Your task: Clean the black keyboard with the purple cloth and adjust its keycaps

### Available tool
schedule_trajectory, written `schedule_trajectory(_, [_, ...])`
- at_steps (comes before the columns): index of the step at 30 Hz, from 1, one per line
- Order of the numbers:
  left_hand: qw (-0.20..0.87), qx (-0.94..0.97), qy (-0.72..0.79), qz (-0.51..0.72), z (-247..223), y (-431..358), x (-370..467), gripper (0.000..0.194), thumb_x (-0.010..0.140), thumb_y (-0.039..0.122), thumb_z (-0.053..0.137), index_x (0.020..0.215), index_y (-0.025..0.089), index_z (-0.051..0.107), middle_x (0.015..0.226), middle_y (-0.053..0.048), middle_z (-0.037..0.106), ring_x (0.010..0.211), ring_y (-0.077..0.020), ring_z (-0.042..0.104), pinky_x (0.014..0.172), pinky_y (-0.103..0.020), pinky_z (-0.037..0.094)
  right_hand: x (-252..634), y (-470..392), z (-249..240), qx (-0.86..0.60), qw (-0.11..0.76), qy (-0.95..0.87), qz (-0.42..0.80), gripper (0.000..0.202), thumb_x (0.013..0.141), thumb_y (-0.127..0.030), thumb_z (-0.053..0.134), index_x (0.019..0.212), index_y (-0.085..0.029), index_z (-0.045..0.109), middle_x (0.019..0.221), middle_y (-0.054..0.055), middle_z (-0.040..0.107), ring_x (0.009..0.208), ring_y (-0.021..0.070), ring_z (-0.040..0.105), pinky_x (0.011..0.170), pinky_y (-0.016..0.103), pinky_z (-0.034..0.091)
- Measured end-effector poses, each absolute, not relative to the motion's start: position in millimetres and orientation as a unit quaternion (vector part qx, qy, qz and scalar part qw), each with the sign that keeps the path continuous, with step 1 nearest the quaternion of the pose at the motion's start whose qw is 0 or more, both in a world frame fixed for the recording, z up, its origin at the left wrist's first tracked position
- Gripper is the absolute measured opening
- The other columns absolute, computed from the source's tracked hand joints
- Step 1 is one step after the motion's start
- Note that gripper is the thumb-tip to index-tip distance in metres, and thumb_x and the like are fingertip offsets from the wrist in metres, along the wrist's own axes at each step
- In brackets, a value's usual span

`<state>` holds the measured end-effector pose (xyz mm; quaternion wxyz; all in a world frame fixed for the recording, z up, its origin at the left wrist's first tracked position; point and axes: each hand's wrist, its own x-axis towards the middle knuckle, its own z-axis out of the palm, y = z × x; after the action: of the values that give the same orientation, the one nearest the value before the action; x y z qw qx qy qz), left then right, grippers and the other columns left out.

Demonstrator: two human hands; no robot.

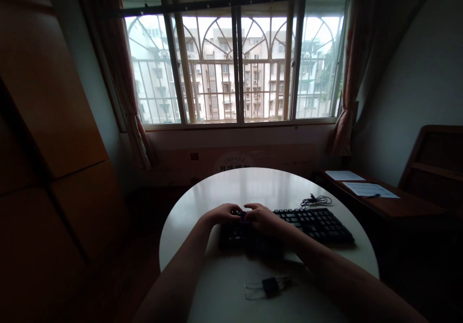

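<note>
A black keyboard (pixel 320 225) lies on the white round table, and my forearms reach across its left part. Over its upper left end my left hand (pixel 226 213) has thumb and fingers closed together at a small dark spot. My right hand (pixel 263 218) meets it from the right, fingers bent around a small purplish piece (pixel 245 217) between the two hands. What exactly the fingertips hold is too small and dark to make out. Nearer to me on the table is a small black tool with wire loops (pixel 270 287), resembling a keycap puller.
A coiled black cable (pixel 315 200) rests behind the keyboard on the round table (pixel 202 193). To the right, a brown wooden surface (pixel 394 208) carries paper sheets (pixel 371 190) and a dark pen. A chair back (pixel 434 154) stands beyond; wooden cabinets (pixel 54 120) are at left.
</note>
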<state>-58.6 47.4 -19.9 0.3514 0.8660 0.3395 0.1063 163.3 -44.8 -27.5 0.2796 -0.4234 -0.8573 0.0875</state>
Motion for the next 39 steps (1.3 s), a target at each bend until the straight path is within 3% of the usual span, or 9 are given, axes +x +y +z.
schedule_trajectory(8, [0.340,0.870,0.342,0.105,-19.5,48.3,-58.6,0.050,0.076,0.054,0.068,0.111,0.019,0.067,0.107,-0.006,0.069,0.097,-0.0243,0.063,0.079,-0.030,0.047,162.0,-47.5,-24.5,-0.434,0.275,-0.856,0.059,0.041,0.080,-0.013,0.055,0.114,-0.030,0.072,0.137,0.007,0.057,0.125,0.0279,0.052,0.104,0.043,0.042])
schedule_trajectory(15, [0.349,0.868,0.338,0.097,-17.3,46.8,-59.4,0.054,0.075,0.055,0.067,0.114,0.019,0.066,0.108,-0.006,0.069,0.097,-0.0245,0.063,0.080,-0.030,0.046,164.3,-45.0,-25.2,-0.394,0.297,-0.869,0.047,0.039,0.076,-0.008,0.057,0.103,-0.029,0.075,0.133,0.005,0.060,0.122,0.0268,0.054,0.103,0.042,0.044])
schedule_trajectory(32, [0.333,0.873,0.340,0.105,-22.5,51.0,-60.3,0.052,0.076,0.055,0.068,0.115,0.020,0.067,0.109,-0.006,0.068,0.099,-0.0249,0.063,0.081,-0.030,0.046,166.2,-45.6,-22.0,-0.363,0.308,-0.879,0.039,0.040,0.073,-0.007,0.057,0.101,-0.027,0.076,0.126,0.006,0.065,0.118,0.0250,0.058,0.101,0.038,0.045])
schedule_trajectory(39, [0.350,0.866,0.346,0.096,-19.0,48.0,-59.5,0.053,0.075,0.055,0.067,0.115,0.020,0.066,0.109,-0.006,0.069,0.097,-0.0249,0.063,0.078,-0.030,0.047,165.5,-47.7,-20.4,-0.405,0.285,-0.869,0.013,0.038,0.076,-0.012,0.059,0.105,-0.029,0.075,0.133,0.005,0.061,0.121,0.0274,0.056,0.103,0.043,0.043])
